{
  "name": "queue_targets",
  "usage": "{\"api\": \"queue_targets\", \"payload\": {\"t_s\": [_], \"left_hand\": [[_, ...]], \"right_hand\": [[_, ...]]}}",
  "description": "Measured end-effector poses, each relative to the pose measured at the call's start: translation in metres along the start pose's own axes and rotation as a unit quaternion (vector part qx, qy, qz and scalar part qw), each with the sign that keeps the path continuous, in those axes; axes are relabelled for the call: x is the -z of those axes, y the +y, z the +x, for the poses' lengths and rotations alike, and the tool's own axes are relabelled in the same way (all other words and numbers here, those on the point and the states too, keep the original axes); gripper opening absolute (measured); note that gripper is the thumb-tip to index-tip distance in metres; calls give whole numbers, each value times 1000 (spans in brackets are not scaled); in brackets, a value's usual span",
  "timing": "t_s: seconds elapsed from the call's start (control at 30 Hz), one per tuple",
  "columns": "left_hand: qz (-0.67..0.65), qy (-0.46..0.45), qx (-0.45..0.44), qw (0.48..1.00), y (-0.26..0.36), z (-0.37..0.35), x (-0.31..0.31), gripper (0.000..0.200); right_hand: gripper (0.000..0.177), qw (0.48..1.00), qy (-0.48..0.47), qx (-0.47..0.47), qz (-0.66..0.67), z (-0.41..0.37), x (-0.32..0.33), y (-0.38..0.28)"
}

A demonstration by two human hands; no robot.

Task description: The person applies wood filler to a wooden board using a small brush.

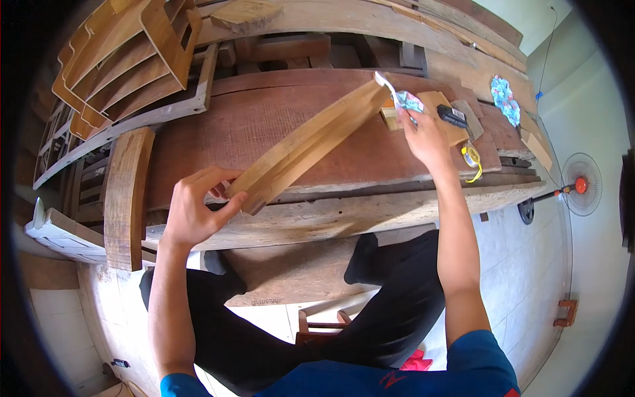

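A long wooden piece (311, 142) with a lengthwise groove slants over the reddish-brown bench top (192, 142). My left hand (202, 202) grips its lower left end between thumb and fingers. At its upper right end is a white-edged, patterned cloth (408, 102), pinched in my right hand (423, 135). The white tip of the cloth meets the end of the wood. Just right of my right hand lie a black object (452, 116) on a light wood block (436, 109) and a yellow tape measure (470, 155).
A wooden rack with curved shelves (129, 56) stands at the upper left, above a thick upright board (127, 198). Another patterned cloth (505, 100) lies at the right end of the bench. A fan (581, 184) stands farther right. Planks are stacked behind.
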State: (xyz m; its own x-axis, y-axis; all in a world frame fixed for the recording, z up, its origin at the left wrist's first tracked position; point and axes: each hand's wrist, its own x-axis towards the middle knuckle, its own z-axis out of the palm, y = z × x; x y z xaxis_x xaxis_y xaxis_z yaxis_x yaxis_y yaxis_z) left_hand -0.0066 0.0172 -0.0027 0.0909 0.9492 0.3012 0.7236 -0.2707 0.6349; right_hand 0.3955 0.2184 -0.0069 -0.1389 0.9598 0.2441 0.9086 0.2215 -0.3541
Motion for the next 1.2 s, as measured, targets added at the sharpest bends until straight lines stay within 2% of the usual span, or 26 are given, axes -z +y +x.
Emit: {"api": "queue_targets", "payload": {"t_s": [0.17, 0.27, 0.37, 0.47, 0.6, 0.77, 0.9, 1.0, 1.03, 1.13, 1.2], "left_hand": [[7, -5, 3, 1000, 4, 1, 2, 32], [8, 3, 1, 1000, 2, -1, 2, 32], [3, 1, -6, 1000, 0, -2, -1, 31], [9, -1, -3, 1000, 2, 0, 1, 31], [13, 2, -4, 1000, 1, 0, 0, 31], [17, 3, -8, 1000, -1, -2, -1, 30], [18, 5, -1, 1000, 4, -2, 1, 29], [4, 6, -13, 1000, -1, -1, -1, 30], [7, 2, -8, 1000, 0, -1, -2, 30], [15, 5, 2, 1000, 3, -1, 2, 31], [13, 6, -1, 1000, 2, -1, 0, 31]], "right_hand": [[45, 999, -3, -49, -18, -7, 3, 4], [44, 1000, -14, -12, -6, -13, 2, -5], [50, 1000, 2, 1, -5, -1, -6, 9], [49, 1000, 1, -25, 10, -11, 2, 6], [50, 1000, 13, 6, 14, -15, -1, -10], [44, 1000, 7, -15, 22, -9, -2, 6], [43, 1000, 5, 3, 29, -19, 0, -13], [42, 999, 9, -4, 31, -3, -7, 5], [48, 999, -11, -16, 26, -6, -1, 7], [41, 999, 27, 10, 38, -17, 0, -4], [41, 1000, -3, -2, 21, -13, 0, -13]]}}
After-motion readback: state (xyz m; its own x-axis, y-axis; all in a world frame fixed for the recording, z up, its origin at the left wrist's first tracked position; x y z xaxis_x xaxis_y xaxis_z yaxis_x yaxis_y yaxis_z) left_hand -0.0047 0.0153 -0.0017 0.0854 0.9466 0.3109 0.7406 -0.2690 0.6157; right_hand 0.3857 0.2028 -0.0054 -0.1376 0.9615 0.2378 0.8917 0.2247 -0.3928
